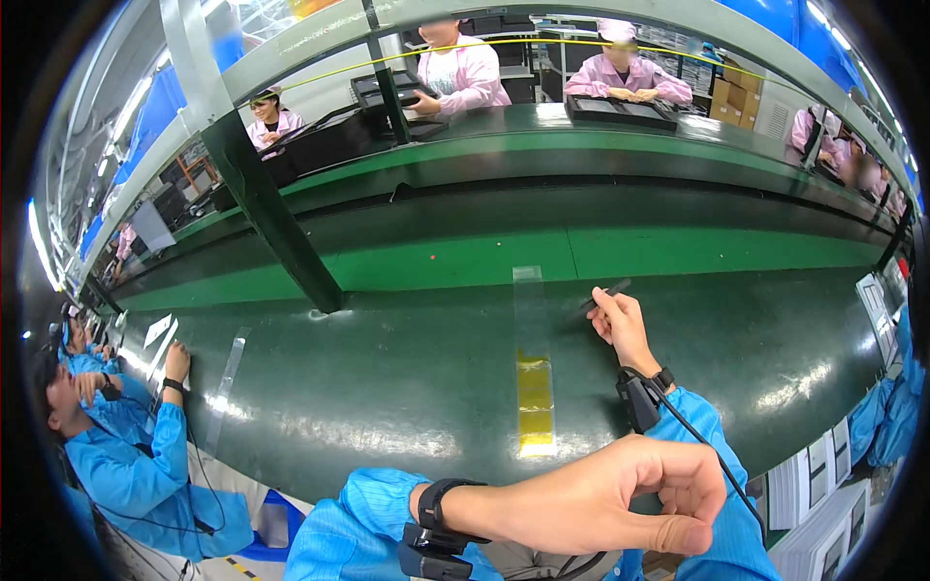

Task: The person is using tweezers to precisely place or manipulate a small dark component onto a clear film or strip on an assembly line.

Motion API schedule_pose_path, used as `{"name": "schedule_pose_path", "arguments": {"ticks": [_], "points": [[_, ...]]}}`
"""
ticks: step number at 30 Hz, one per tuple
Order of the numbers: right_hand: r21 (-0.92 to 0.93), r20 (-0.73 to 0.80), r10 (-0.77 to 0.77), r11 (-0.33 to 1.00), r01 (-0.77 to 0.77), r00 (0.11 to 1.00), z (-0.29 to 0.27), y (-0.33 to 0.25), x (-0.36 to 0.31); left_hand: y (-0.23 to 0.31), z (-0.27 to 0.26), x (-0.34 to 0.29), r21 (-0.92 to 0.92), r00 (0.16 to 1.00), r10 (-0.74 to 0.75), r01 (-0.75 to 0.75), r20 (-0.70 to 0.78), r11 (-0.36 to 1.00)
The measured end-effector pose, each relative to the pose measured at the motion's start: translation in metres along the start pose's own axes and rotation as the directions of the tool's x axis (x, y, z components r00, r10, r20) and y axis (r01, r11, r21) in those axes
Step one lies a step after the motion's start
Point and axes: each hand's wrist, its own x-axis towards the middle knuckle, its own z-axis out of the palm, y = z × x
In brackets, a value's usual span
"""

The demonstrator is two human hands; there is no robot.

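My right hand [622,324] is closed around a thin black pen-like tool [617,288], held at a slant above the dark green bench [426,358]. Its lower end is blurred, so I cannot tell its exact kind. Left of that hand, a long clear strip [528,300] with yellow tape pieces [536,402] lies flat on the bench. My left hand [601,494] reaches across from the lower left, close to the camera and in front of my right forearm. Its fingers curl toward the thumb, with nothing visible in them. A tan band wraps that thumb.
A dark post [271,213] rises from the bench at left. Another clear strip [228,387] lies near a co-worker in blue [136,474]. White trays [819,484] are stacked at lower right. Across the green conveyor [465,254], people in pink handle black trays [620,112]. Black cables trail from both my wrists.
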Motion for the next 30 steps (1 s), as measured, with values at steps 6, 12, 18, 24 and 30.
{"name": "schedule_pose_path", "arguments": {"ticks": [6,12,18,24,30], "points": [[0.004,-0.004,-0.017,1.000,0.017,1.000,-0.001,-0.003,-0.001,0.012,0.012,-0.007,-0.136,0.986,0.159,-0.164,-0.049,0.977],[0.022,0.034,-0.049,0.999,0.049,0.998,0.006,0.003,0.008,0.036,0.040,-0.012,-0.160,0.878,0.123,-0.220,-0.463,0.962],[0.000,-0.012,-0.022,1.000,0.022,1.000,0.003,-0.002,0.005,0.039,0.040,0.014,-0.640,0.832,-0.553,0.398,-0.050,0.657],[-0.026,-0.044,-0.015,1.000,0.014,0.999,-0.010,0.001,-0.001,0.029,0.026,-0.013,-0.305,0.975,0.077,-0.009,0.209,0.952],[0.000,0.015,-0.023,1.000,0.023,1.000,0.009,-0.004,-0.004,0.008,0.034,-0.029,-0.297,0.951,-0.056,0.151,0.304,0.943]]}}
